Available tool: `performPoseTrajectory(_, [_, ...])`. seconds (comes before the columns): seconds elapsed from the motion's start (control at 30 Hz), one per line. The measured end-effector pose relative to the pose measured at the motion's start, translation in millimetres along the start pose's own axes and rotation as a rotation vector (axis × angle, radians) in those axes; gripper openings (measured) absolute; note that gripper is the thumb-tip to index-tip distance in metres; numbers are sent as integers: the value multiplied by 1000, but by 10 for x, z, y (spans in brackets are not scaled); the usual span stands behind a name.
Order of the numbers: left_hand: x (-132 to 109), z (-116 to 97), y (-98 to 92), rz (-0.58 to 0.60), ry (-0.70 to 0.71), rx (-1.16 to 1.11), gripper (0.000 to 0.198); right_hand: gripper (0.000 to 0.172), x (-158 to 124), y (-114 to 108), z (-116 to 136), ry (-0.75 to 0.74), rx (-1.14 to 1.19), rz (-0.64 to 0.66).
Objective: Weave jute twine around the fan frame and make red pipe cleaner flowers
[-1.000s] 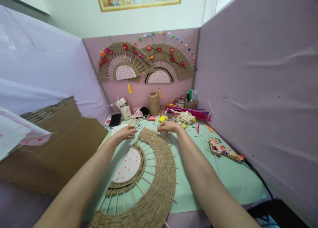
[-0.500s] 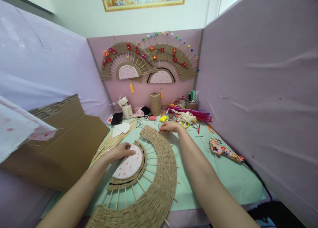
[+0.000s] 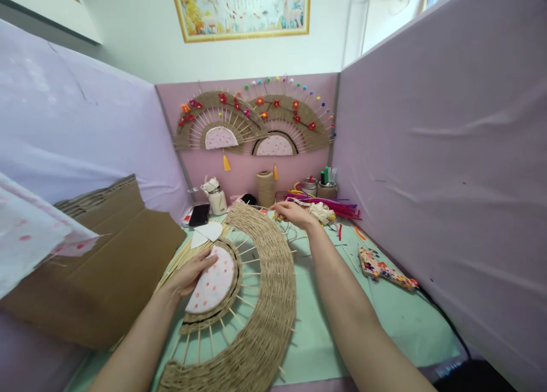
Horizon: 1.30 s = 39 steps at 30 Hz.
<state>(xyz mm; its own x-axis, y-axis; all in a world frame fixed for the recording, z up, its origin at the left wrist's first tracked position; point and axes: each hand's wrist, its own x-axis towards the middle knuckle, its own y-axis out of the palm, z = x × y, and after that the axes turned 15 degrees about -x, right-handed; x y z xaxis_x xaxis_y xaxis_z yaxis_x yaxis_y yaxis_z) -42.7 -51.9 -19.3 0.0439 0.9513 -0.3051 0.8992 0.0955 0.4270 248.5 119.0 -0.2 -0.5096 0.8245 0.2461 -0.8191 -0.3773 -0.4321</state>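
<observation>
Because the woven fan (image 3: 273, 278) is twine wound over thin wooden spokes (image 3: 245, 266), it looks light, with a rough surface that should not slip. The band is probably fairly stiff, while the bare spokes look likely to snap or pull loose if bent. It lies flat on the bench (image 3: 384, 318), arching from the near edge up to the far middle, with a cardboard sheet (image 3: 106, 261) to its left.

The left hand (image 3: 190, 272) rests palm-down on the spotted fabric half-disc (image 3: 213, 284) at the fan's centre, fingers loosely apart and gripping nothing. The right hand (image 3: 294, 212) is at the far tip of the band, fingers drawn toward each other; whether they pinch the loose twine (image 3: 290, 232) there cannot be told.

The dense band seems the safest place to take hold, with two hands well apart. A twine spool (image 3: 265, 188) stands farther back, and a bundle of sticks (image 3: 179, 258) lies just left of the fan.
</observation>
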Motion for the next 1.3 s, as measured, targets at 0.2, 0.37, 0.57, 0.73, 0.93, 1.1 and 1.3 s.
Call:
performPoseTrajectory(0.2, [-17,33,-48,22,47,-62,42,43,-16,18,167,-17,54,-18])
performPoseTrajectory(0.37, [-39,-73,14,51,102,-93,34,44,-38,30,307,-38,89,-45])
performPoseTrajectory(0.57, [-4,-215,175,51,179,-164,22,49,-79,-53,477,-73,213,-170])
performPoseTrajectory(0.73, [55,-114,158,18,177,-215,24,50,-136,-107,550,-7,133,-237])
performPoseTrajectory(0.93, [47,-11,81,38,203,-179,20,42,-154,-73,605,5,-99,-250])
performPoseTrajectory(1.1, [7,-26,99,21,223,-189,18,35,-163,-50,672,-25,-288,-313])
performPoseTrajectory(1.3, [4,-50,66,21,240,-220,21,34,-195,-44,732,-133,-459,-354])
